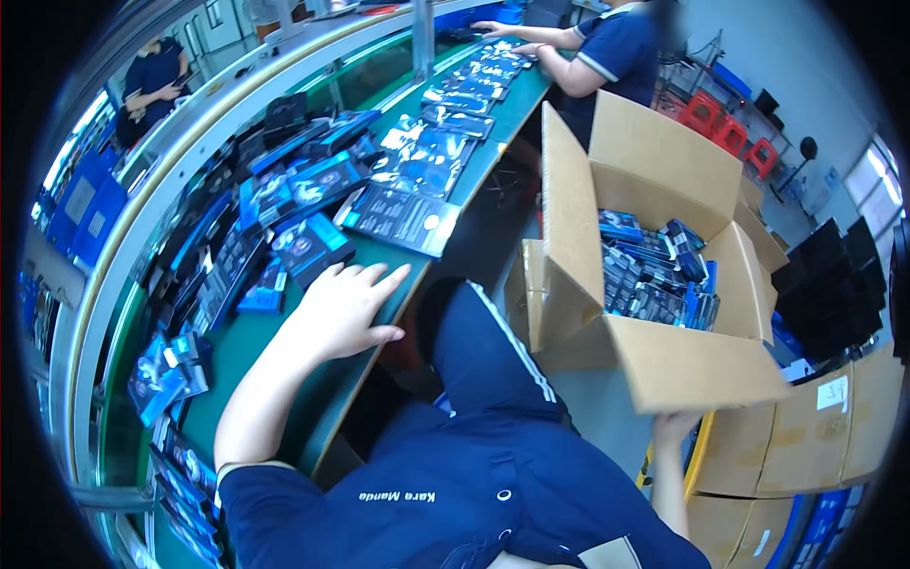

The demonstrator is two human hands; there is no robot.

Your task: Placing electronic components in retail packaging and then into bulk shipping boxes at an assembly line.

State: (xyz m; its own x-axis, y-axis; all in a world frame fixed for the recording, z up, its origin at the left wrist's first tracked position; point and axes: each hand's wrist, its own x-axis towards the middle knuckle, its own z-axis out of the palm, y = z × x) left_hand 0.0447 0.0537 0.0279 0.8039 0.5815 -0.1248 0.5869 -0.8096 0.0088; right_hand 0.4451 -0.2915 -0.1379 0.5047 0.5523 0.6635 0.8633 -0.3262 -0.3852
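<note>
Left hand flat on bench; right hand under carton.
Left hand (343,308): fingers spread, empty, fingertips just short of a blue-black package (311,248). Right hand (675,427): mostly hidden beneath the open cardboard box (664,275); finger state undeterminable.

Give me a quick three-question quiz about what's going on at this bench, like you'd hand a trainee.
1. True or false: the left hand lies flat on the green bench, fingers spread, holding nothing.
2. Where is the right hand? A) inside the box, B) under the front flap of the box, C) on a blue pack.
3. What fills the open box?

Key:
1. True; the palm rests by the bench edge, beside a dark pack.
2. B; only the fingers show below the flap, so its grip is hidden.
3. Blue and black packs, piled loosely, like those spread along the bench.
</note>
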